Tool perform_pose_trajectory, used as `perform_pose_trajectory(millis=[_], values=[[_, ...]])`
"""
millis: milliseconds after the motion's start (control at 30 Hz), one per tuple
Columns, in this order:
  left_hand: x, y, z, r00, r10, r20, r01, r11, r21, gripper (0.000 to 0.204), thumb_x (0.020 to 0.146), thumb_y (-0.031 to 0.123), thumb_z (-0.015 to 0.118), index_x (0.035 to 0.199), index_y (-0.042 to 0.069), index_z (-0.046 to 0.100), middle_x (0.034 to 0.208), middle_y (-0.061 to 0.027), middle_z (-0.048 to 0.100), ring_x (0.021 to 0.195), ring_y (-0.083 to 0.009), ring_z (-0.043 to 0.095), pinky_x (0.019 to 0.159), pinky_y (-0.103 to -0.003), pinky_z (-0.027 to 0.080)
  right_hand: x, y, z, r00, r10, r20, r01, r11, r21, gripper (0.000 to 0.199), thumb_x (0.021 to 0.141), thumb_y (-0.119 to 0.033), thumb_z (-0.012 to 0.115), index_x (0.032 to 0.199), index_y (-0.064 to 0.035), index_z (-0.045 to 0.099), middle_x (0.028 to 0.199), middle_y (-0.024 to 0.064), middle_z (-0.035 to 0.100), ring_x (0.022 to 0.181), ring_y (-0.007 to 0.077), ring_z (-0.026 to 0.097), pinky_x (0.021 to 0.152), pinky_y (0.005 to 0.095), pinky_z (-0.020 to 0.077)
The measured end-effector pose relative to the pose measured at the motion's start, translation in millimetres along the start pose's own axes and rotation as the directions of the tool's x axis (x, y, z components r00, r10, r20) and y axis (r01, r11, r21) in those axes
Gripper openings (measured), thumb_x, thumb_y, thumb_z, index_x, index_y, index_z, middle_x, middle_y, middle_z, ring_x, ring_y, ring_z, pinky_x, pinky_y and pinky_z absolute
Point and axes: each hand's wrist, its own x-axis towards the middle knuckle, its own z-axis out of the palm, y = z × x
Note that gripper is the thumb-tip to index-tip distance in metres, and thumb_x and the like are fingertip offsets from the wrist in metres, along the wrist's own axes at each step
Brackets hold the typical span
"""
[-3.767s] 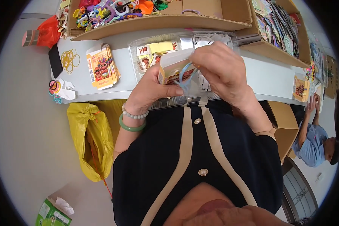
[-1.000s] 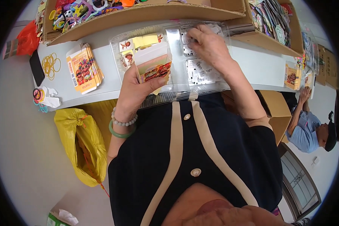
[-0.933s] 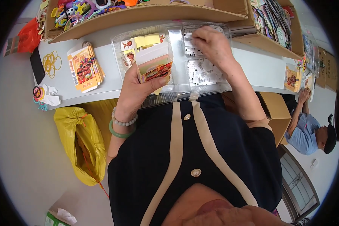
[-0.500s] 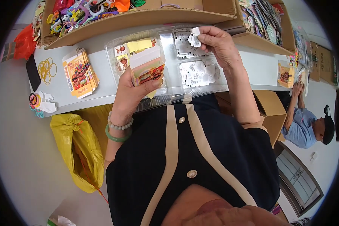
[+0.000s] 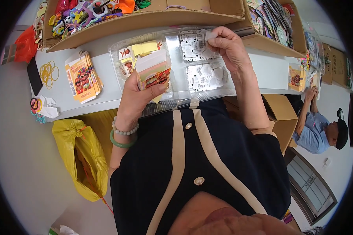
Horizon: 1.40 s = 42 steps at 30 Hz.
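My left hand [image 5: 133, 98] is closed around a small printed carton [image 5: 156, 75] in yellow, green and red, its pale flap standing up. It sits over the left side of a clear plastic tray [image 5: 175, 58]. Between the thumb and fingers of my right hand [image 5: 233, 49] is a small white paper slip [image 5: 211, 36], partly covered by the fingertips. Beneath that hand, one tray compartment holds black-and-white printed slips [image 5: 193, 47]. More white slips [image 5: 206, 76] fill the nearer compartment. Yellow papers and picture cards [image 5: 146, 47] lie in the left part.
A stack of flat orange cartons [image 5: 82, 78], rubber bands [image 5: 49, 74] and a dark phone [image 5: 34, 76] are on the table at left. Cardboard boxes of small toys [image 5: 82, 17] and flat packets [image 5: 268, 23] stand behind. A yellow bag [image 5: 80, 156] hangs below; a co-worker [image 5: 317, 129] is at right.
My right hand has shifted slightly right and turned. The fanned white slips at its fingertips now show as a smaller piece, uncovering more of the compartment. The left hand and carton stay put.
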Motion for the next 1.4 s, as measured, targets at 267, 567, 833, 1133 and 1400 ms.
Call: perform_pose_trajectory(millis=[267,567,833,1133,1400], values=[[2.3,1.9,-2.4,0.997,-0.071,0.026,0.072,0.997,-0.021,0.050,0.076,0.006,0.074,0.118,-0.001,0.049,0.108,-0.0085,0.061,0.098,-0.0151,0.059,0.085,-0.028,0.049,0.1,-2.1,3.0,1.000,-0.003,0.020,0.000,0.988,0.155,0.008,0.082,-0.001,0.061,0.089,-0.0035,0.061,0.074,0.0027,0.060,0.063,0.0101,0.054,0.060,0.0206,0.0436],[3.9,4.2,-1.3,0.996,-0.073,0.044,0.073,0.997,-0.014,0.052,0.075,0.003,0.073,0.121,0.000,0.048,0.110,-0.0075,0.060,0.100,-0.0151,0.058,0.087,-0.028,0.048,-4.2,9.7,22.2,0.993,-0.098,0.070,0.095,0.280,-0.955,0.038,0.076,-0.008,0.059,0.114,-0.0105,0.055,0.077,0.0117,0.061,0.074,0.0268,0.060,0.069,0.0356,0.0475],[2.8,3.6,-1.2,0.996,-0.062,0.065,0.062,0.998,-0.005,0.051,0.076,0.001,0.072,0.121,0.000,0.049,0.112,-0.0066,0.060,0.102,-0.0142,0.057,0.089,-0.029,0.047,-7.4,20.0,13.3,0.947,-0.299,0.118,0.185,0.207,-0.961,0.025,0.077,-0.012,0.060,0.101,-0.0094,0.061,0.083,0.0109,0.063,0.081,0.0293,0.061,0.072,0.0368,0.0476],[3.3,5.0,0.8,0.996,-0.080,0.050,0.080,0.997,-0.008,0.051,0.076,0.000,0.072,0.121,0.000,0.049,0.111,-0.0069,0.060,0.101,-0.0143,0.057,0.088,-0.028,0.047,-7.7,18.8,7.5,0.931,-0.352,0.096,0.246,0.410,-0.879,0.016,0.079,-0.007,0.063,0.094,-0.0044,0.062,0.082,0.0036,0.062,0.075,0.0193,0.058,0.071,0.0297,0.0467],[4.3,2.5,-2.3,0.996,-0.078,0.048,0.079,0.997,-0.014,0.051,0.076,0.002,0.073,0.121,0.000,0.049,0.111,-0.0074,0.060,0.100,-0.0151,0.058,0.088,-0.029,0.047,-5.1,1.8,-1.0,0.997,-0.019,0.078,0.041,0.958,-0.283,0.013,0.082,-0.005,0.063,0.094,-0.0038,0.064,0.077,-0.0015,0.061,0.069,0.0058,0.054,0.063,0.0215,0.0430]])
